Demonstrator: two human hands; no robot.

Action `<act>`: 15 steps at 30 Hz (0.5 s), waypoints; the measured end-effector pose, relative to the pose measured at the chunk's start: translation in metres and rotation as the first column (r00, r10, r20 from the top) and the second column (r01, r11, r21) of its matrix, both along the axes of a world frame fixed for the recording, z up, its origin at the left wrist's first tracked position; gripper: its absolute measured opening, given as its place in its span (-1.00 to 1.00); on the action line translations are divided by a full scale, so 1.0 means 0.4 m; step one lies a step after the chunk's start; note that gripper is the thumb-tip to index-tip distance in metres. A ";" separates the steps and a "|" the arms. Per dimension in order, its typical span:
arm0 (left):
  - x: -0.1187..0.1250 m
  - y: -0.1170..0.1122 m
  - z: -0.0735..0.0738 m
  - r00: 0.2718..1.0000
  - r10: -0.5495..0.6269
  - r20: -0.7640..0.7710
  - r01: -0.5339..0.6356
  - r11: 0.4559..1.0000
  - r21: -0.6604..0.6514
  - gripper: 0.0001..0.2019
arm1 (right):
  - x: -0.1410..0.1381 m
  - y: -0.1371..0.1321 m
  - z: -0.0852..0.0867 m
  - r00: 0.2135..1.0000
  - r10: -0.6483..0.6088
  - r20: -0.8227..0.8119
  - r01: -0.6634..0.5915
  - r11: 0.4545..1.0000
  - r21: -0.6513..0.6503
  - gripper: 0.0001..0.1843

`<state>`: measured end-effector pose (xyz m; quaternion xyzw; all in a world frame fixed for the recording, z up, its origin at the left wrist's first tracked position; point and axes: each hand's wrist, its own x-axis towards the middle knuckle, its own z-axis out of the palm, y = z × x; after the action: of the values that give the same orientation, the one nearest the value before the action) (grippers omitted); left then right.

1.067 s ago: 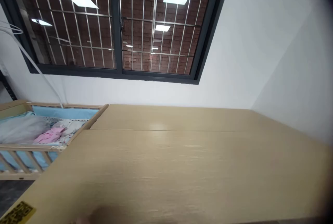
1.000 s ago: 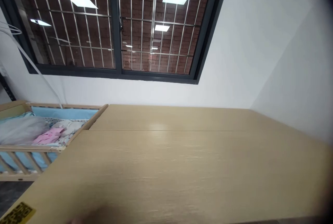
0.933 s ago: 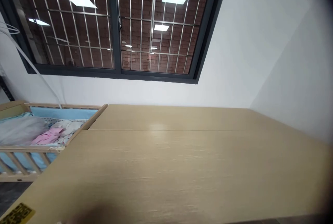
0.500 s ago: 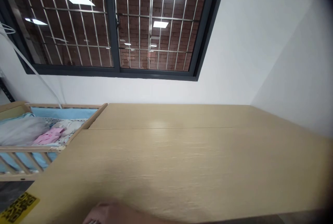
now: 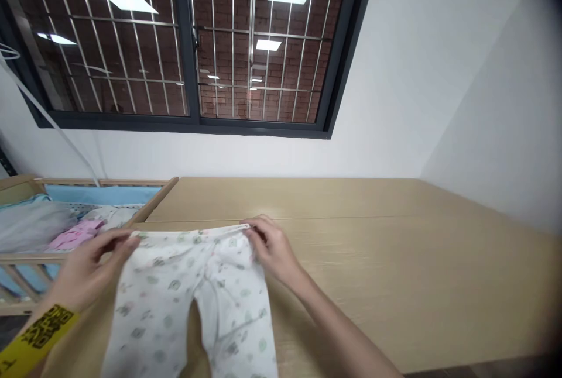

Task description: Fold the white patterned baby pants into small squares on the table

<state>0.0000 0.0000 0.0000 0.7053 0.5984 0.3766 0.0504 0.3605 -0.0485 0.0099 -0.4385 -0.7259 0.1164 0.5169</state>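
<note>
A pair of small white baby trousers (image 5: 184, 296) with a faint green and pink print lies spread on the light wooden table (image 5: 395, 261), waistband away from me, legs toward me. My left hand (image 5: 88, 270) pinches the left end of the waistband. My right hand (image 5: 270, 249) grips the right end of the waistband, fingers curled over the fabric. A yellow wristband with a printed code (image 5: 37, 334) is on my left wrist.
A wooden cot (image 5: 26, 258) with blue lining stands against the table's left side, holding grey, white and pink (image 5: 72, 234) fabric. Behind the table are a white wall and a barred dark-framed window (image 5: 188, 44). A second wall closes the right side.
Both hands have come up from below the picture and carried the baby trousers onto the table, spreading them flat. Before, only bare tabletop and a sliver of a hand showed.
</note>
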 end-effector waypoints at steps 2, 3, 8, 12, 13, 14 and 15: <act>0.063 0.062 0.000 0.983 -0.118 0.138 0.119 0.993 -0.003 -0.46 | 0.051 0.029 -0.005 0.996 -0.081 0.024 0.080 0.997 0.018 -0.76; 0.096 0.088 -0.004 0.973 -0.146 0.181 0.147 0.989 0.009 -0.45 | 0.075 0.043 -0.011 0.993 -0.115 0.036 0.115 0.993 0.013 -0.75; 0.227 0.195 -0.059 0.934 -0.298 0.200 0.311 0.950 -0.038 -0.51 | 0.178 0.125 -0.073 0.976 -0.218 0.013 0.218 0.968 -0.123 -0.75; 0.294 0.281 -0.145 0.926 -0.369 0.078 0.377 0.914 -0.150 -0.64 | 0.231 0.215 -0.179 0.967 -0.252 -0.036 0.232 0.929 -0.290 -0.81; 0.308 0.301 -0.171 0.929 -0.367 0.049 0.370 0.914 -0.168 -0.68 | 0.238 0.236 -0.209 0.965 -0.259 -0.028 0.237 0.918 -0.319 -0.84; 0.321 0.319 -0.197 0.934 -0.357 0.022 0.355 0.917 -0.184 -0.71 | 0.244 0.255 -0.239 0.964 -0.267 -0.006 0.249 0.906 -0.341 -0.86; 0.332 0.336 -0.222 0.940 -0.341 -0.007 0.333 0.921 -0.200 -0.73 | 0.247 0.272 -0.266 0.960 -0.276 0.035 0.270 0.895 -0.354 -0.88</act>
<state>0.1328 0.1343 -0.0889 0.7971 0.5031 0.2867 0.1710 0.4593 0.0603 -0.0966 -0.6211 -0.6199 0.1753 0.4463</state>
